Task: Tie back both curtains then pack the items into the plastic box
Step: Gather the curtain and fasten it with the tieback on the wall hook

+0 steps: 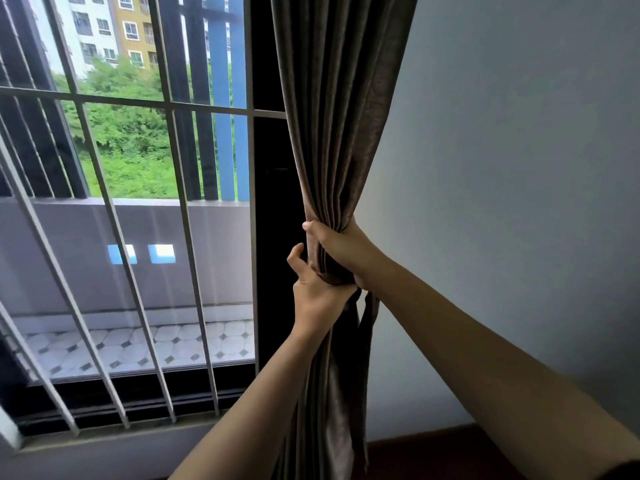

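A brown curtain (339,109) hangs at the right side of the window, gathered into a tight bunch at mid height. My right hand (341,245) is wrapped around the bunch from the right, thumb over the front folds. My left hand (315,289) grips the same bunch just below, from the left, its thumb raised beside the cloth. A narrow strip of the same brown cloth (363,320) hangs down under my hands, possibly a tie-back. The plastic box and the items are out of view.
A window with white metal bars (180,188) fills the left, its dark frame (273,188) right beside the curtain. A plain pale wall (519,168) stands to the right. A dark floor strip (433,448) shows at the bottom right.
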The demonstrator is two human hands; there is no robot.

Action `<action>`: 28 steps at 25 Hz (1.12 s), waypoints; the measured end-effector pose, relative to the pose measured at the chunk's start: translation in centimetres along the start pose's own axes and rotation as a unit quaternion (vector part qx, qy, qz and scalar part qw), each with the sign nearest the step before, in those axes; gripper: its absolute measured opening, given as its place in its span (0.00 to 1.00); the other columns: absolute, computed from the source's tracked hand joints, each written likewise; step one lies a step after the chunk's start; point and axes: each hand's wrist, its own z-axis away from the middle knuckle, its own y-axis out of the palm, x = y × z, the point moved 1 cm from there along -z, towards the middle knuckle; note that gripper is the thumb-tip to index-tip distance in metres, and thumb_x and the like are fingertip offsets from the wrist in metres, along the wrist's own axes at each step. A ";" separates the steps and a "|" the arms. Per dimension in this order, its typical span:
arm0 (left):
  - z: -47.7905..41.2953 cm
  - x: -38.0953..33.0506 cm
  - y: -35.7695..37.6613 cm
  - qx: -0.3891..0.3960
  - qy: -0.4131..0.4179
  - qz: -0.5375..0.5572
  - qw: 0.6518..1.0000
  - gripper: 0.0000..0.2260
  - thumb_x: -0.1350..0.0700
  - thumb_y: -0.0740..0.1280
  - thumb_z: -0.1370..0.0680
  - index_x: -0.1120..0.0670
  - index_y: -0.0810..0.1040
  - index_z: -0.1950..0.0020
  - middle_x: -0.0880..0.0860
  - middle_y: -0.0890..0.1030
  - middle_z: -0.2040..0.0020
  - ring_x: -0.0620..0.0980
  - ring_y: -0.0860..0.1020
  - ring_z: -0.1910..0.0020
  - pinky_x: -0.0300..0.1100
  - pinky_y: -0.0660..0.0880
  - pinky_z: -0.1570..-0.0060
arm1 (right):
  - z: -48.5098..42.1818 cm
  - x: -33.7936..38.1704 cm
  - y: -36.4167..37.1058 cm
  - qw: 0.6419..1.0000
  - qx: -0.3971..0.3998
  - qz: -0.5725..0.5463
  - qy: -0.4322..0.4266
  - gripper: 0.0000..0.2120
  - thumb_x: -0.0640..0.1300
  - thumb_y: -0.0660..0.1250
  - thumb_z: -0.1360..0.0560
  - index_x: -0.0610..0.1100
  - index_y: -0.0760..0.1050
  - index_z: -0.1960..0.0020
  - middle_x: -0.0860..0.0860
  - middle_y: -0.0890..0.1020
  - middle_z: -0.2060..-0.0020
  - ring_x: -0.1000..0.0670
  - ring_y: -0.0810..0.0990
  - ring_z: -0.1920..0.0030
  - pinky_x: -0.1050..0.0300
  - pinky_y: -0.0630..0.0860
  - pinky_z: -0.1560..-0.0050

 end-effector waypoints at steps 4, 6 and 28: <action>0.1 -0.3 0.6 -0.113 -0.030 -0.066 0.991 0.37 0.50 0.75 0.34 0.48 0.58 0.32 0.52 0.81 0.54 0.52 0.82 0.55 0.47 0.79 0.54 | 0.6 0.7 -0.3 0.993 0.067 0.096 -0.034 0.35 0.61 0.73 0.39 0.42 0.70 0.41 0.49 0.80 0.51 0.49 0.81 0.48 0.50 0.76 0.41; 0.1 -0.1 0.8 -0.139 -0.032 -0.094 0.985 0.35 0.49 0.74 0.34 0.49 0.60 0.33 0.54 0.82 0.53 0.56 0.81 0.52 0.51 0.78 0.49 | 1.3 0.7 -2.0 0.977 0.156 0.127 -0.071 0.29 0.48 0.73 0.38 0.40 0.71 0.40 0.46 0.80 0.51 0.50 0.80 0.48 0.54 0.79 0.47; 0.6 0.3 0.6 -0.117 0.054 -0.089 0.988 0.23 0.51 0.73 0.32 0.52 0.63 0.45 0.45 0.74 0.62 0.52 0.78 0.59 0.51 0.80 0.55 | -0.9 -6.6 -6.2 0.835 0.021 0.430 -0.343 0.12 0.36 0.63 0.24 0.39 0.74 0.41 0.41 0.74 0.46 0.49 0.74 0.56 0.67 0.69 0.56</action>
